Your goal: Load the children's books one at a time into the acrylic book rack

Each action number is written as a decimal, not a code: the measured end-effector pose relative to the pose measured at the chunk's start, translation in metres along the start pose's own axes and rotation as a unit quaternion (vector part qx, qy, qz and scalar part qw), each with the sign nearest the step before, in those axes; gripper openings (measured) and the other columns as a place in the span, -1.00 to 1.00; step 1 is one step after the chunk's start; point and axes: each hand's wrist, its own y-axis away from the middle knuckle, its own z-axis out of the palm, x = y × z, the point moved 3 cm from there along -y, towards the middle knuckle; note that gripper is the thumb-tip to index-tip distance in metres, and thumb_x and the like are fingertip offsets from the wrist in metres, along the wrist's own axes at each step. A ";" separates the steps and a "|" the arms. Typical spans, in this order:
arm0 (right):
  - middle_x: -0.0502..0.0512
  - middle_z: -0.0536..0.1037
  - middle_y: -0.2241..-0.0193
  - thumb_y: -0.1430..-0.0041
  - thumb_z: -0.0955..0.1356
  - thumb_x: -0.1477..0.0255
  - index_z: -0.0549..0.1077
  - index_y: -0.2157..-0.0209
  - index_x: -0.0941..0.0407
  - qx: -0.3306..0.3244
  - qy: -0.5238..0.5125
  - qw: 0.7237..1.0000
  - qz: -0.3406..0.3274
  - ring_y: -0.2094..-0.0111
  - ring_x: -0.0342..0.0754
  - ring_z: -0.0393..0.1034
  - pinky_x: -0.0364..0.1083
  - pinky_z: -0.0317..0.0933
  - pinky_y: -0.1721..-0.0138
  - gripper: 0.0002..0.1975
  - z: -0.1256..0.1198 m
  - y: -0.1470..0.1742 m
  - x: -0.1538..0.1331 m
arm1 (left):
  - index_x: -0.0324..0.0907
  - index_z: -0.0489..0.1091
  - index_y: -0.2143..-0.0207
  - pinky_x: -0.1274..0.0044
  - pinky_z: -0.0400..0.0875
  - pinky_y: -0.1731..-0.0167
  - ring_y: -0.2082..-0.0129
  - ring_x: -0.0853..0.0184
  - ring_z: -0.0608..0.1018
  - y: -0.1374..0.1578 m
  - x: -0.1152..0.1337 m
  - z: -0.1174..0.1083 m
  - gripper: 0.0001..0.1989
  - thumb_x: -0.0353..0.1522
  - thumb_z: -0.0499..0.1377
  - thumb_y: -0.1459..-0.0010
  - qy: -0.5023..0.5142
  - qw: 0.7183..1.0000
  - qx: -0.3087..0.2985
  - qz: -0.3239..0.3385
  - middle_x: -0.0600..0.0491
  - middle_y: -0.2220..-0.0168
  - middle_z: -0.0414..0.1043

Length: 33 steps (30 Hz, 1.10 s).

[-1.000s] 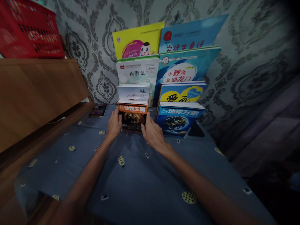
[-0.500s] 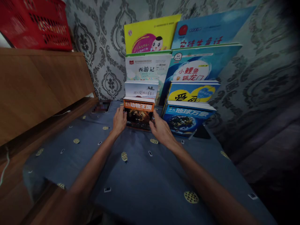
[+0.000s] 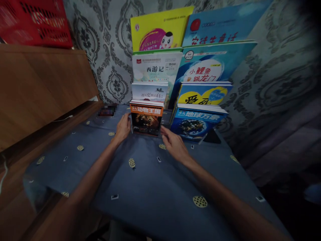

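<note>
Two hands flank one lion-covered book [image 3: 146, 123], which stands on one blue patterned cloth [image 3: 150, 190]. The left hand [image 3: 123, 128] is at the book's left edge, some fingers hidden; whether it grips, I cannot tell. The right hand [image 3: 174, 143] is loosely open, just beside the right edge. Eight front covers [image 3: 150, 75] show, four left and four right: the lion foremost on the left, one Earth-covered book [image 3: 192, 126] on the right. One red basket [image 3: 50, 28] sits left.
</note>
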 end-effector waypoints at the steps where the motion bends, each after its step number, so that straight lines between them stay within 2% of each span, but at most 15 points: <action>1: 0.30 0.58 -0.08 -0.35 0.17 0.42 0.34 -0.25 0.22 -0.004 0.000 1.000 -0.008 -0.08 0.10 0.52 0.11 0.42 -0.12 -0.51 0.004 0.009 -0.001 | -0.18 0.25 -0.18 0.36 0.41 -0.02 0.05 0.21 0.51 0.005 -0.006 0.000 -0.61 -0.48 -0.06 -0.34 -0.037 0.999 -0.031 -0.012 -0.09 0.04 0.45; 4: 0.22 0.59 -0.07 -0.39 0.17 0.41 0.42 -0.20 0.11 -0.032 0.005 0.998 -0.048 -0.09 0.07 0.52 0.10 0.42 -0.12 -0.56 0.022 0.038 0.000 | -0.18 0.29 -0.17 0.35 0.38 -0.08 -0.09 0.16 0.46 0.018 -0.030 0.001 -0.62 -0.43 -0.05 -0.36 -0.181 0.971 -0.135 -0.072 -0.14 -0.09 0.40; 6: 0.20 0.60 -0.07 -0.39 0.18 0.41 0.44 -0.18 0.08 -0.046 0.023 0.996 -0.067 -0.09 0.09 0.51 0.14 0.42 -0.12 -0.59 0.035 0.055 0.004 | -0.19 0.34 -0.15 0.32 0.38 -0.09 -0.15 0.10 0.42 0.024 -0.050 -0.003 -0.64 -0.38 -0.02 -0.36 -0.242 0.949 -0.169 -0.114 -0.17 -0.15 0.37; 11: 0.21 0.59 -0.08 -0.39 0.22 0.43 0.51 -0.11 0.05 -0.055 0.052 0.988 -0.132 -0.13 0.08 0.48 0.16 0.37 -0.18 -0.63 0.052 0.072 0.012 | -0.22 0.40 -0.09 0.25 0.41 -0.06 -0.13 0.04 0.44 0.019 -0.101 -0.020 -0.64 -0.30 -0.05 -0.39 -0.294 0.920 -0.173 -0.195 -0.24 -0.11 0.41; 15: 0.20 0.58 -0.10 -0.38 0.23 0.44 0.52 -0.09 0.02 -0.062 0.067 0.987 -0.135 -0.14 0.08 0.46 0.17 0.37 -0.18 -0.64 0.052 0.072 0.013 | -0.25 0.36 -0.12 0.19 0.40 -0.08 -0.17 -0.01 0.42 0.004 -0.130 -0.027 -0.60 -0.25 -0.06 -0.39 -0.323 0.904 -0.168 -0.226 -0.28 -0.15 0.36; 21: 0.20 0.59 -0.08 -0.41 0.21 0.43 0.54 -0.07 0.04 -0.066 0.079 0.988 -0.118 -0.14 0.07 0.47 0.13 0.38 -0.17 -0.65 0.048 0.071 0.006 | -0.23 0.29 -0.19 0.06 0.35 -0.13 -0.27 -0.04 0.33 -0.025 -0.150 -0.020 -0.59 -0.30 -0.07 -0.38 -0.351 0.895 -0.191 -0.197 -0.31 -0.25 0.28; 23: 0.20 0.59 -0.09 -0.41 0.21 0.43 0.54 -0.07 0.04 -0.067 0.079 0.988 -0.112 -0.15 0.06 0.46 0.13 0.38 -0.17 -0.65 0.046 0.071 0.004 | -0.20 0.29 -0.20 -0.03 0.26 -0.17 -0.31 -0.03 0.28 -0.037 -0.154 -0.017 -0.59 -0.36 -0.10 -0.38 -0.360 0.893 -0.208 -0.172 -0.30 -0.26 0.28; 26: 0.20 0.58 -0.09 -0.41 0.22 0.42 0.53 -0.07 0.04 -0.064 0.070 0.989 -0.113 -0.15 0.06 0.46 0.13 0.40 -0.16 -0.66 0.045 0.071 0.002 | -0.20 0.30 -0.20 -0.09 0.19 -0.18 -0.28 -0.03 0.33 -0.057 -0.161 -0.012 -0.56 -0.49 -0.11 -0.34 -0.370 0.885 -0.247 -0.136 -0.31 -0.24 0.33; 29: 0.21 0.58 -0.09 -0.41 0.22 0.43 0.52 -0.08 0.06 -0.061 0.062 0.990 -0.113 -0.15 0.07 0.46 0.14 0.41 -0.15 -0.66 0.045 0.071 0.003 | -0.23 0.34 -0.17 0.02 0.28 -0.16 -0.18 0.00 0.45 -0.078 -0.168 -0.004 -0.61 -0.50 -0.01 -0.32 -0.377 0.869 -0.299 -0.110 -0.31 -0.15 0.41; 31: 0.20 0.58 -0.10 -0.42 0.21 0.43 0.51 -0.09 0.04 -0.061 0.059 0.990 -0.108 -0.15 0.06 0.45 0.15 0.42 -0.15 -0.65 0.043 0.072 0.002 | -0.23 0.37 -0.13 0.14 0.40 -0.09 -0.09 0.07 0.52 -0.091 -0.172 0.002 -0.68 -0.39 0.11 -0.35 -0.382 0.856 -0.333 -0.100 -0.22 -0.10 0.45; 33: 0.18 0.58 -0.10 -0.43 0.20 0.44 0.50 -0.11 0.02 -0.060 0.058 0.991 -0.104 -0.16 0.05 0.45 0.14 0.41 -0.16 -0.65 0.041 0.072 0.001 | -0.21 0.38 -0.11 0.22 0.49 -0.01 -0.02 0.15 0.54 -0.103 -0.174 0.008 -0.65 -0.27 0.19 -0.33 -0.387 0.844 -0.360 -0.092 -0.13 -0.08 0.44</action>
